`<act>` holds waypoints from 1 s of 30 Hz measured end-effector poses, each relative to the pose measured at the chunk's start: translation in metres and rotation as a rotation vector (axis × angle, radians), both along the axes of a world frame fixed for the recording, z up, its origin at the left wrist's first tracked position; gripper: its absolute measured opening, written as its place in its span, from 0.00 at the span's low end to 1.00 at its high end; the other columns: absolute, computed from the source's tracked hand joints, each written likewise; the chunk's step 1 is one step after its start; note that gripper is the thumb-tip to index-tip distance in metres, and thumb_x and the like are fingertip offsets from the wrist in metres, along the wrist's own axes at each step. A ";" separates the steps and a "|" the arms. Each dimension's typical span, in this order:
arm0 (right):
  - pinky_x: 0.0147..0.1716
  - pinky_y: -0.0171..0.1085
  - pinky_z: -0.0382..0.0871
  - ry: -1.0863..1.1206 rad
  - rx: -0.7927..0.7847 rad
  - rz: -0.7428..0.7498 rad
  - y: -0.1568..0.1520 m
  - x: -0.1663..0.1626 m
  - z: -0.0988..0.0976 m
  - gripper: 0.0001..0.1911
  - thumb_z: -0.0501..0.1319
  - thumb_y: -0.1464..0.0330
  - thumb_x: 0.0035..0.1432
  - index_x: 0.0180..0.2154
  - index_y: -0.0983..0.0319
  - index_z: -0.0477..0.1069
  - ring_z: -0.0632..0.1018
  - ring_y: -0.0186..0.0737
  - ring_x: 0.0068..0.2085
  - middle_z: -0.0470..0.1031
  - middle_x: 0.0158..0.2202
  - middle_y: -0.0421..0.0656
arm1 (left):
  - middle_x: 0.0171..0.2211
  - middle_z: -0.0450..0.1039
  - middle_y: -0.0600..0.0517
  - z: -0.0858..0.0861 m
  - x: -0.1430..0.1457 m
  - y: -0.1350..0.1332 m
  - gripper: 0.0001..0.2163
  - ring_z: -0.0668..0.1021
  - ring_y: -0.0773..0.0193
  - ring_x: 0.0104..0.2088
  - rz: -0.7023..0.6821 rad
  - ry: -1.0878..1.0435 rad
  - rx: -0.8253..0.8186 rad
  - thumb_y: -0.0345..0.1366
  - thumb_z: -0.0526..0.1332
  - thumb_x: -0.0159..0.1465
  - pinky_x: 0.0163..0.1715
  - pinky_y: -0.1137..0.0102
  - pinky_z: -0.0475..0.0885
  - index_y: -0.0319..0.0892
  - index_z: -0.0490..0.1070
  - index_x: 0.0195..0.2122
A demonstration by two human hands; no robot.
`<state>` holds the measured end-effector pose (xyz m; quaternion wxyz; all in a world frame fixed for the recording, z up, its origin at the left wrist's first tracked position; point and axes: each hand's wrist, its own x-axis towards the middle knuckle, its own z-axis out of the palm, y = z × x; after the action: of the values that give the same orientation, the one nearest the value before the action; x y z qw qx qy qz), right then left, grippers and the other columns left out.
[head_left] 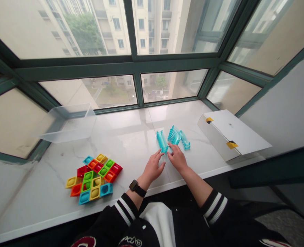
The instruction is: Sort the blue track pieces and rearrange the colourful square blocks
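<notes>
My left hand (153, 167) rests palm down on the white marble sill (131, 127), its fingertips just below a translucent blue curved track piece (162, 141). My right hand (177, 157) lies beside it, with its fingertips at the lower right corner of that piece, and seems to touch it. Neither hand grips anything. Two more translucent blue pieces (174, 135) (185, 140) lie just beyond, curved and overlapping. To the left sits a flat cluster of multicoloured hollow plastic tiles (93, 178).
A clear plastic box (69, 123) stands at the sill's far left. A white cardboard box (231, 133) with black-and-yellow tape lies at the right. Dark-framed windows run along the far edge, and a black smartwatch (136, 187) circles my left wrist.
</notes>
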<state>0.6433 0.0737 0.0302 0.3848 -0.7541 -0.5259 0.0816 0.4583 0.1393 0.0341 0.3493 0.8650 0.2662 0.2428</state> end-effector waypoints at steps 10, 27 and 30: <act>0.35 0.39 0.80 0.149 0.038 0.086 -0.057 -0.002 -0.030 0.17 0.56 0.69 0.66 0.55 0.57 0.71 0.79 0.40 0.36 0.75 0.44 0.46 | 0.66 0.70 0.45 0.025 -0.052 0.023 0.20 0.72 0.51 0.66 0.103 0.006 -0.008 0.39 0.62 0.69 0.67 0.49 0.69 0.50 0.69 0.63; 0.41 0.48 0.79 0.102 0.022 0.118 -0.064 0.006 -0.047 0.10 0.57 0.62 0.68 0.45 0.55 0.76 0.80 0.47 0.37 0.75 0.44 0.48 | 0.66 0.69 0.40 0.023 -0.271 0.071 0.21 0.70 0.42 0.65 0.741 0.492 0.339 0.48 0.59 0.69 0.67 0.45 0.63 0.45 0.73 0.59; 0.41 0.48 0.78 0.081 0.019 0.115 -0.064 0.006 -0.048 0.11 0.58 0.61 0.67 0.45 0.56 0.76 0.80 0.47 0.37 0.75 0.44 0.49 | 0.69 0.64 0.39 0.014 -0.285 0.066 0.24 0.66 0.38 0.68 0.773 0.590 0.338 0.51 0.60 0.69 0.67 0.43 0.61 0.46 0.72 0.62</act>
<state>0.6496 0.0098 -0.0177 0.4076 -0.7150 -0.5532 0.1289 0.1729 0.2053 0.0477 -0.0008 0.7795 0.6107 0.1395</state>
